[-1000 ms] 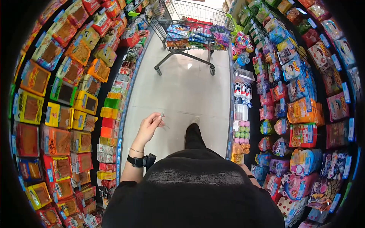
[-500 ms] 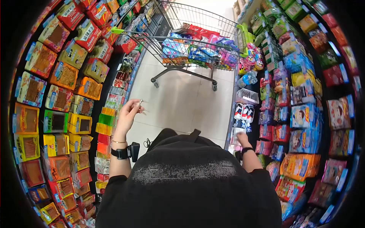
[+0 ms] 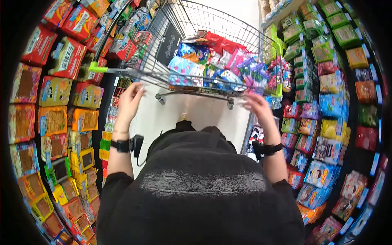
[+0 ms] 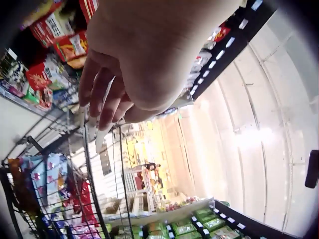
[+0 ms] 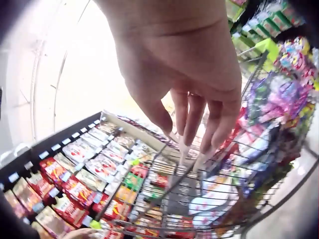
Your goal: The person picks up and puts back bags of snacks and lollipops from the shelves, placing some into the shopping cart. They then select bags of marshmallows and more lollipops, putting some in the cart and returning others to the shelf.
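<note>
Shopping cart in the aisle, a person standing at its near edge. Left hand: fingers loosely bent, slightly parted, nothing seen in them; just beside the near edge, toward the left corner. Right hand: fingers extended, lightly bent, gripping nothing I can see; by the near right corner. Contact with the wire: cannot tell. Bagged packets heaped inside, mid-cart toward the right edge.

A grey wire-mesh metal cart stands before the black-shirted person, between black shelving left and right. Multicoloured plastic packets lie inside the cart.
</note>
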A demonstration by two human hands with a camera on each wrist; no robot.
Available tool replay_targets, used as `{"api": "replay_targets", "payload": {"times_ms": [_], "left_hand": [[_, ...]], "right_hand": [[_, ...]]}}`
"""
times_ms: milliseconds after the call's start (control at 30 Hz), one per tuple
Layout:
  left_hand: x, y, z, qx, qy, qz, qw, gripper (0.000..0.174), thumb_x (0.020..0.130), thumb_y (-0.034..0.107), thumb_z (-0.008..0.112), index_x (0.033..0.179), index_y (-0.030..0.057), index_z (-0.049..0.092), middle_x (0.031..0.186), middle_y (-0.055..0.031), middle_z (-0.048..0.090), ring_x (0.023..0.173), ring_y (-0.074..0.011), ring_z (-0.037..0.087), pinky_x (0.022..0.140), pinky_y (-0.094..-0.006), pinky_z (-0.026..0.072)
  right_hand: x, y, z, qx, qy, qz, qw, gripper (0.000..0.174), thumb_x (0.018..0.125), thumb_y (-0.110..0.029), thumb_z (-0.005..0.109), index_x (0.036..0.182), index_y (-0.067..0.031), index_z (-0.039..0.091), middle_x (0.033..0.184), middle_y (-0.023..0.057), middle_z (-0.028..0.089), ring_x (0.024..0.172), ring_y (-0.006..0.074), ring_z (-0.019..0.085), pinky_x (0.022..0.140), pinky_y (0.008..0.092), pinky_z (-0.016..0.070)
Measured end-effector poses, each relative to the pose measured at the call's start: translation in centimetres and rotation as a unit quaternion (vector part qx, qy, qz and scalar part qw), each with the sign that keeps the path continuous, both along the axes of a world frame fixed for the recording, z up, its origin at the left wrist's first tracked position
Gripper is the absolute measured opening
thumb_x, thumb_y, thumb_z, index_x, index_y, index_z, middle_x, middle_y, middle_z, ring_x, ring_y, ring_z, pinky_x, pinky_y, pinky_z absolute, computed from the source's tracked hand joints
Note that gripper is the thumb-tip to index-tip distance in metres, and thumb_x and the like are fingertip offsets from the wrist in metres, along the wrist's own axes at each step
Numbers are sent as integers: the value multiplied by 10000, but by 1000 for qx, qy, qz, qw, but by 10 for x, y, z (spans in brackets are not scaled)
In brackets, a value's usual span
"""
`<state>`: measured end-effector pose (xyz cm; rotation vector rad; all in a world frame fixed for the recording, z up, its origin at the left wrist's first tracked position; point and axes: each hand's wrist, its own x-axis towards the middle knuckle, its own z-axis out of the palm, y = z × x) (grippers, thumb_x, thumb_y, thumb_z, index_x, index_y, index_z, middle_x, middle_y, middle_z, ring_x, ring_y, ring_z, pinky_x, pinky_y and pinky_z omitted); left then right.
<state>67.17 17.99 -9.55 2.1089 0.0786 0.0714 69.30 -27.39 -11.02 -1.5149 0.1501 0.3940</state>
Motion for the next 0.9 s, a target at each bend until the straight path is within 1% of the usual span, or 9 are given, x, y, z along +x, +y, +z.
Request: {"api": "replay_targets", "payload": {"times_ms": [67, 200, 267, 400, 533, 600, 667, 800, 900], "left_hand": [[62, -25, 3, 112, -71, -27, 991, 183, 843, 162, 565, 976, 42, 603, 868, -109, 627, 829, -253, 585, 750, -338, 449], [148, -44, -52, 248, -121, -75, 958, 196, 803, 182, 581, 966, 79, 615, 955, -95, 613, 948, -281, 541, 847, -389, 398], [164, -48, -79, 265, -82, -76, 958, 241, 811, 217, 577, 1009, 84, 607, 1055, -61, 601, 1023, -250, 514, 877, -392, 385], [170, -57, -70, 302, 10, -60, 951, 267, 825, 248, 554, 1042, 99, 598, 1143, -40, 567, 1089, -211, 475, 951, -398, 302], [178, -62, -59, 339, 44, -67, 938, 276, 782, 253, 581, 1024, 121, 602, 1129, -34, 563, 1129, -219, 451, 1003, -439, 260], [182, -63, -57, 350, 65, -72, 932, 279, 763, 253, 594, 1013, 130, 604, 1126, -32, 559, 1149, -228, 438, 1033, -471, 230], [184, -62, -55, 314, 92, -87, 941, 266, 736, 247, 613, 980, 140, 610, 1129, -28, 552, 1175, -254, 416, 1064, -551, 147], [190, -62, -51, 305, 141, -84, 938, 258, 717, 242, 628, 951, 135, 619, 1131, -26, 552, 1186, -277, 404, 1058, -592, 130], [192, -62, -53, 301, 150, -87, 938, 262, 713, 238, 631, 950, 129, 620, 1132, -32, 556, 1184, -277, 410, 1061, -585, 136]], "right_hand": [[71, 11, 47, 48, 11, -3, 999, 332, 851, -158, 574, 1137, 0, 518, 1053, 123, 611, 960, 228, 615, 777, 310, 500], [202, 53, 84, 156, 33, -5, 987, 296, 873, -136, 517, 1117, 32, 499, 1082, 169, 581, 1017, 291, 573, 814, 348, 493], [271, 75, 55, 244, 149, -5, 958, 373, 873, -146, 515, 1184, 50, 450, 1241, 199, 471, 1042, 322, 535, 849, 342, 480], [385, 129, -67, 223, 363, -60, 903, 293, 882, -173, 487, 1136, -28, 481, 1101, 196, 578, 1023, 325, 555, 849, 442, 458], [423, 187, -155, 50, 478, -79, 873, 454, 812, -293, 624, 1195, -125, 448, 1165, 162, 500, 1090, 317, 469, 853, 482, 444], [440, 216, -189, 37, 516, -93, 851, 576, 762, -386, 679, 1219, -148, 424, 1197, 131, 483, 1076, 257, 461, 841, 479, 434], [449, 231, -220, 57, 413, 34, 908, 417, 825, -422, 585, 1153, -170, 536, 1185, 27, 541, 1082, 215, 468, 853, 512, 381], [464, 246, -267, 137, 446, -136, 874, 420, 794, -548, 561, 1025, -197, 576, 956, 31, 631, 785, 235, 600, 660, 447, 449], [460, 249, -301, 204, 424, -290, 834, 526, 832, -537, 522, 1109, -92, 548, 965, 104, 629, 824, 278, 625, 607, 465, 509]]}}
